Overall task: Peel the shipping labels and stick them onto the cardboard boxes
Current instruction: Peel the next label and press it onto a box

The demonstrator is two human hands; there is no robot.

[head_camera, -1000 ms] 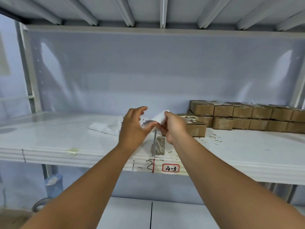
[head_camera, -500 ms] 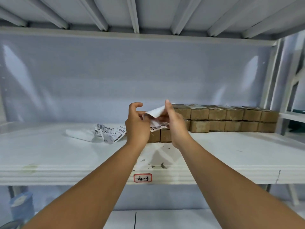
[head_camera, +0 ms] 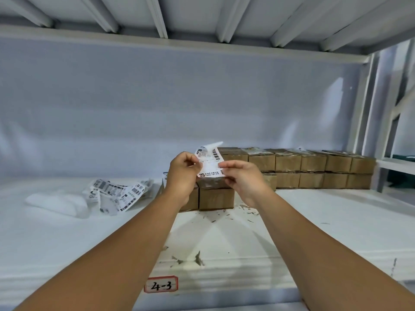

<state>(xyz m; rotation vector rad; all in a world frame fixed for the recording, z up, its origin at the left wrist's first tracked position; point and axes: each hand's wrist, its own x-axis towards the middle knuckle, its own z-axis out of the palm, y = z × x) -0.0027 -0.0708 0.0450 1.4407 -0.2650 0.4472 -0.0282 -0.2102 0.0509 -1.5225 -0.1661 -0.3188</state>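
A white shipping label (head_camera: 210, 162) with barcodes is held upright between both hands above a brown cardboard box (head_camera: 216, 196). My left hand (head_camera: 182, 173) pinches its left edge and my right hand (head_camera: 241, 179) pinches its right edge. The label's top corner curls back, showing a white backing. More cardboard boxes (head_camera: 314, 168) stand in two stacked rows behind and to the right. A loose pile of printed labels (head_camera: 116, 195) lies on the shelf to the left.
The white shelf board (head_camera: 67, 239) carries a red-framed tag "4-3" (head_camera: 161, 284) on its front edge. White backing sheets (head_camera: 54, 202) lie left of the label pile. Small paper scraps (head_camera: 224, 215) are scattered before the boxes. A shelf post (head_camera: 363, 122) stands at right.
The view has shifted right and closer. The label has turned with its printed face towards me, and both hands now hold it by its side edges above the box.
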